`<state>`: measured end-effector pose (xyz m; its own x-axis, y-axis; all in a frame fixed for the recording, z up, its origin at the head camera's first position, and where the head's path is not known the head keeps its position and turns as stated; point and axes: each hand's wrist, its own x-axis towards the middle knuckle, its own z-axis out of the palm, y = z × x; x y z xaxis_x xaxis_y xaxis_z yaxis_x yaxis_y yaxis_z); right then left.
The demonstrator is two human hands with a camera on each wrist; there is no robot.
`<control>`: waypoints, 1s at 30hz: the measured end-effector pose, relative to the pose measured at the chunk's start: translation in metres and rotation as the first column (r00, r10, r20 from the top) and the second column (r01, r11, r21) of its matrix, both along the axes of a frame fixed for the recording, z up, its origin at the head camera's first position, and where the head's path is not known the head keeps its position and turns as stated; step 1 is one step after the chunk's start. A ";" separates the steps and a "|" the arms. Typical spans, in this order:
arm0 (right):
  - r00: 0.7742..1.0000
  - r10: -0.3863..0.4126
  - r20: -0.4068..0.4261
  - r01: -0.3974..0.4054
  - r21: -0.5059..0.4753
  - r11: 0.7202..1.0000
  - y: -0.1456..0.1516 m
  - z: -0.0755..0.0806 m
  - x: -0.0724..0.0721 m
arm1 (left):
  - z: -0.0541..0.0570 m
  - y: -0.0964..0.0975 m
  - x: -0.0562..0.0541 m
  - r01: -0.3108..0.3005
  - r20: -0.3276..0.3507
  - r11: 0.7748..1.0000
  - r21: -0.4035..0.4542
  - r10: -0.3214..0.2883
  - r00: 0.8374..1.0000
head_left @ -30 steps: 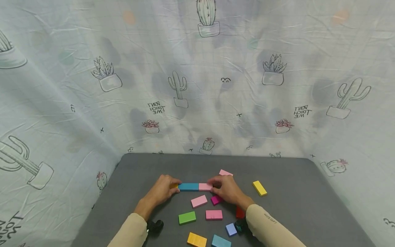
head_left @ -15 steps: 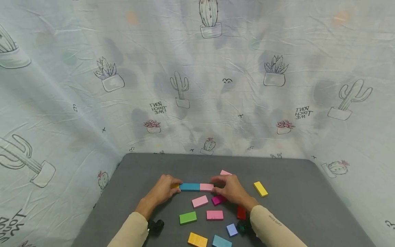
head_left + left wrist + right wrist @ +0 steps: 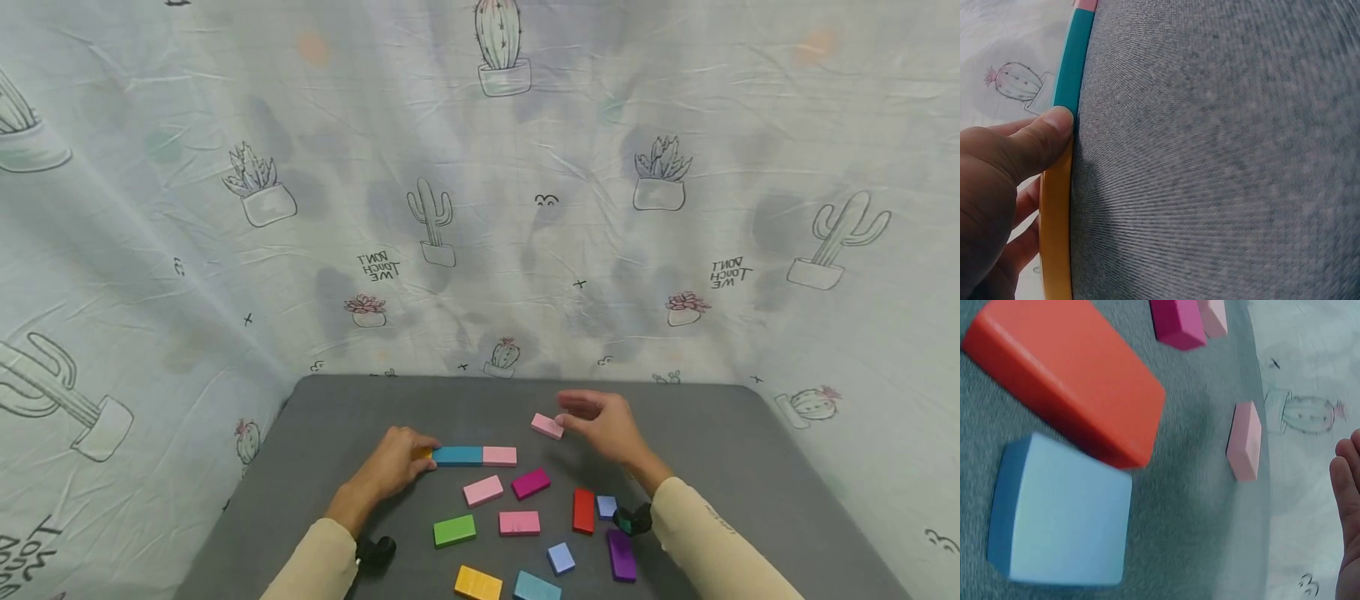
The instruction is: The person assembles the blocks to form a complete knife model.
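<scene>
My left hand (image 3: 396, 463) pinches an orange-yellow block (image 3: 1057, 231) at the left end of a row lying on the grey table. In the left wrist view its thumb (image 3: 1054, 125) presses the front near the seam with the blue block (image 3: 459, 456), fingers behind. A pink block (image 3: 499, 456) forms the row's right end, flush against the blue one. To the right and farther back, my right hand (image 3: 603, 425) is raised over the table, its fingers extended and holding nothing. A loose pink block (image 3: 547, 426) lies right by its fingertips in the head view.
Scattered nearer me are a pink block (image 3: 483, 491), a magenta block (image 3: 531, 483), a green block (image 3: 454, 530), a red block (image 3: 583, 511), a purple block (image 3: 621, 556) and small blue cubes (image 3: 561, 558). A patterned cloth (image 3: 480, 208) hangs behind the table.
My right hand has let go of the pink block at the row's right end and moved right and away from me, toward the loose pink block. My left hand has stayed put.
</scene>
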<state>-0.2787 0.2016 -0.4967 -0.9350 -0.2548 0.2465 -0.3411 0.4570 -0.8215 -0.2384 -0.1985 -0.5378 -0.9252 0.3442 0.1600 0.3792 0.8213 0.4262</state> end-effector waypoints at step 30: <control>0.976 -0.172 0.132 0.170 0.023 0.985 -0.003 -0.048 -0.010 | 0.000 -0.002 -0.002 0.015 0.015 1.000 0.019 -0.016 1.000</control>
<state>-0.2890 0.1988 -0.5451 -0.9892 -0.0903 0.1152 -0.1453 0.5092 -0.8483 -0.2408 -0.2003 -0.5382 -0.9221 0.3556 0.1525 0.3853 0.8073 0.4471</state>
